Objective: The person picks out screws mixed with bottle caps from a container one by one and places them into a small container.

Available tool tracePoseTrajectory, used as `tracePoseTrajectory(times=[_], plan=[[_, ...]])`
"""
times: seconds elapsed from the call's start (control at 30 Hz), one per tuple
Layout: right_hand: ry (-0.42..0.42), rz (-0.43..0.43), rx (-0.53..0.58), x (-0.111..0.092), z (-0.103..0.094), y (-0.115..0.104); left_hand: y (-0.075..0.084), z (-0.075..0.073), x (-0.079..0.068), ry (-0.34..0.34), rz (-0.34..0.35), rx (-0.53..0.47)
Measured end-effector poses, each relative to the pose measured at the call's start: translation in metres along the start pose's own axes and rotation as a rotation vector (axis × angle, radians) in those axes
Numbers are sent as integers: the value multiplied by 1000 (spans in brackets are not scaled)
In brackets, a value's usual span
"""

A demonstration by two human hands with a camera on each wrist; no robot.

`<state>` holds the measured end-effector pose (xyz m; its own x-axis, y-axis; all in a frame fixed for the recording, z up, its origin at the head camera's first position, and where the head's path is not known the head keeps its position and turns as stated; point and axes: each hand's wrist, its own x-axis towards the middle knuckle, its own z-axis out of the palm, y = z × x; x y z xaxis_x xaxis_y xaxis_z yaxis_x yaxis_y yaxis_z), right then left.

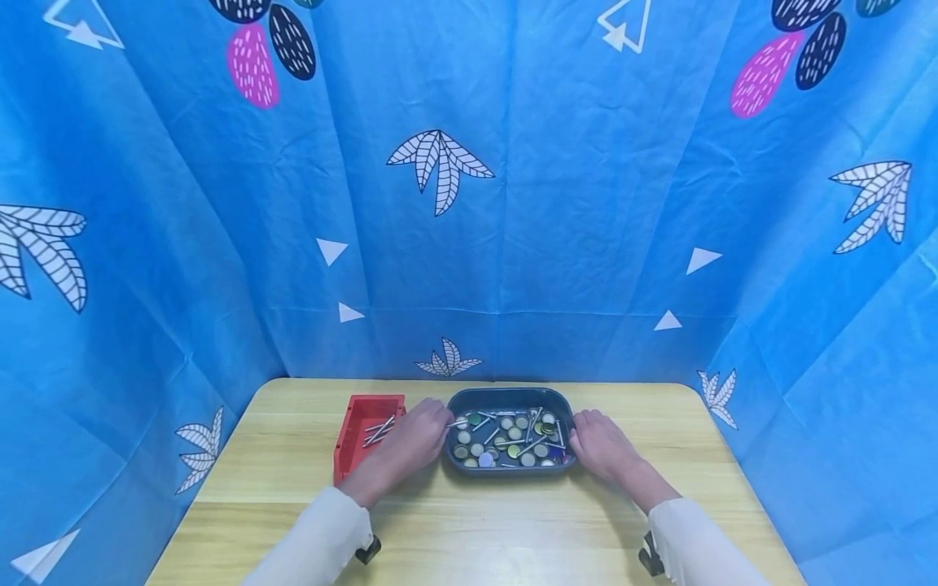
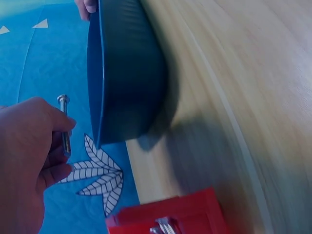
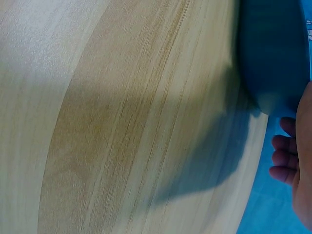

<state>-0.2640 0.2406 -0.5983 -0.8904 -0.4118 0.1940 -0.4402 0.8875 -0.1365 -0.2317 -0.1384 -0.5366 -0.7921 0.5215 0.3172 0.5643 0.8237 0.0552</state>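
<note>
Blue printed fabric (image 1: 557, 244) hangs behind the wooden table (image 1: 498, 529). Pinched in the grip of the left hand (image 1: 418, 435), a metal bolt (image 2: 66, 142) sticks out at both ends, near the left rim of the dark tray (image 1: 509, 471); the right hand (image 1: 602, 443) holds the tray's right end.

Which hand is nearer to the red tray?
Left. The left hand is beside the red tray, between it and the dark basin; the right hand is farther away, at the basin's right end.

Red bin (image 1: 377, 400) beside the gripping left hand (image 1: 418, 435) partly covered, tray (image 3: 275, 53) above right hand (image 3: 303, 161) blurred, its upper end cut off
</note>
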Motion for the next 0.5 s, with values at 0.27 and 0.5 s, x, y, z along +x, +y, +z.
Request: tracePoseTrajectory(times=[0.27, 0.5], plan=[[-7, 6, 3, 0, 1, 0, -17, -3, -13, 36, 19, 57], [-5, 7, 13, 0, 0, -1, -34, -5, -27, 43, -23, 62]])
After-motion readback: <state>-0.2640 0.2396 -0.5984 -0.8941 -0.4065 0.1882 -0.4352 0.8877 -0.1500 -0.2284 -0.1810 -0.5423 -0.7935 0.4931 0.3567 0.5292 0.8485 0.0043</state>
